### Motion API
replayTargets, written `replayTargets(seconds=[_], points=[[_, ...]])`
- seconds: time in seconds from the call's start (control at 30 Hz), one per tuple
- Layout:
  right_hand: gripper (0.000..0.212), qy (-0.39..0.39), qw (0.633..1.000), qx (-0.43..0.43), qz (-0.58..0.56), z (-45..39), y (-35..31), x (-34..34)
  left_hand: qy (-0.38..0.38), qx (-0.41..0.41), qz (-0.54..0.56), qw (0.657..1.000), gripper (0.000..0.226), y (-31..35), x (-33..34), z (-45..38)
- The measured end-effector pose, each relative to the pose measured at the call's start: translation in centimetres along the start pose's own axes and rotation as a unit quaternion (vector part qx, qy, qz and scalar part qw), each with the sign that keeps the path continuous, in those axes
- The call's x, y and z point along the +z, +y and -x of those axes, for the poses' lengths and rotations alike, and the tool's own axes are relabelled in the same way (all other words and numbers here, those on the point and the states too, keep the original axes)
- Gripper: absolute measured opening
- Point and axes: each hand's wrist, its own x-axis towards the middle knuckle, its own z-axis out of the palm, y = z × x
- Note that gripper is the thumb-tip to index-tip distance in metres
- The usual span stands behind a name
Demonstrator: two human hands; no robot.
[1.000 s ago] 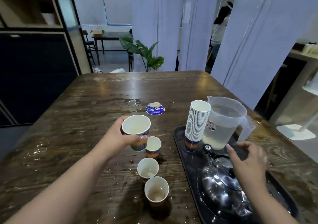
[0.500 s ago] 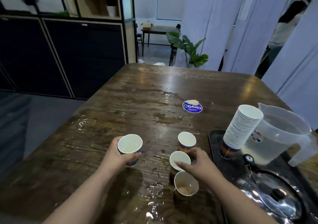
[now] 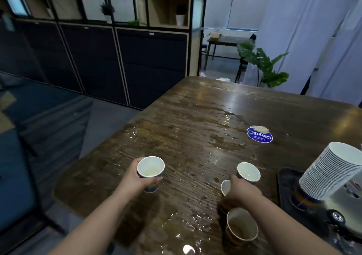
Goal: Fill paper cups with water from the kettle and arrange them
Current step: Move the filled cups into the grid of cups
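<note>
Spreading across most of the view, the dark wooden worktop (image 3: 195, 117) is wet, with puddles and streaks of spilled water (image 3: 188, 221) running from its middle toward the near edge. Behind it to the left stands a run of dark cabinets (image 3: 121, 63) under open shelving, and a leafy potted plant (image 3: 262, 63) sits past the far edge beside white curtains. At the right edge a black tray (image 3: 284, 188) carries a tall leaning stack of paper cups (image 3: 333, 170); only a small shiny part of the kettle (image 3: 337, 216) shows at the lower right of the tray. A round blue sticker (image 3: 259, 135) lies flat on the wood beyond the cups. The left hand (image 3: 135, 178) holds a paper cup (image 3: 150, 169) with a little liquid in it, fingers curled round its side, near the worktop's left edge and well apart from the others; whether its base touches the wood cannot be told. The right hand (image 3: 238, 193) grips the middle cup (image 3: 225, 187) of a short row, fingers wrapped round its rim and wall. Just beyond it stands the far cup (image 3: 248, 171), and just nearer the camera the near cup (image 3: 242, 226), both upright on the wet wood and holding a little water.
</note>
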Motion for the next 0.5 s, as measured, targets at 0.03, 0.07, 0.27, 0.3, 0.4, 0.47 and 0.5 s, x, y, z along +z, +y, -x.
replayTargets(seconds=[0.03, 0.07, 0.27, 0.3, 0.4, 0.47, 0.5], points=[[0.076, 0.010, 1.000, -0.009, -0.002, -0.2, -0.5, -0.3, 0.006, -0.001, 0.005, 1.000, 0.066, -0.1, -0.9, -0.3], [0.074, 0.022, 1.000, -0.020, -0.004, -0.4, -1.2, -0.6, 0.013, -0.001, 0.009, 1.000, 0.067, -0.3, -1.8, -0.8], [0.067, 0.047, 0.996, -0.075, -0.034, -2.5, -8.0, -3.1, 0.038, -0.004, 0.060, 0.997, 0.062, -1.2, -6.6, -4.5], [0.064, 0.050, 0.995, -0.084, -0.038, -3.0, -9.6, -3.4, 0.043, -0.005, 0.066, 0.997, 0.061, -1.4, -7.7, -5.4], [0.067, 0.048, 0.993, -0.100, -0.047, -4.8, -15.3, -4.5, 0.041, -0.008, 0.075, 0.996, 0.061, -2.3, -10.9, -9.0], [0.071, 0.043, 0.991, -0.109, -0.060, -6.7, -19.5, -5.0, 0.031, -0.010, 0.085, 0.996, 0.059, -2.7, -13.2, -11.7], [0.071, 0.043, 0.991, -0.112, -0.064, -7.6, -21.5, -5.3, 0.025, -0.012, 0.092, 0.995, 0.059, -2.9, -14.2, -13.0]])
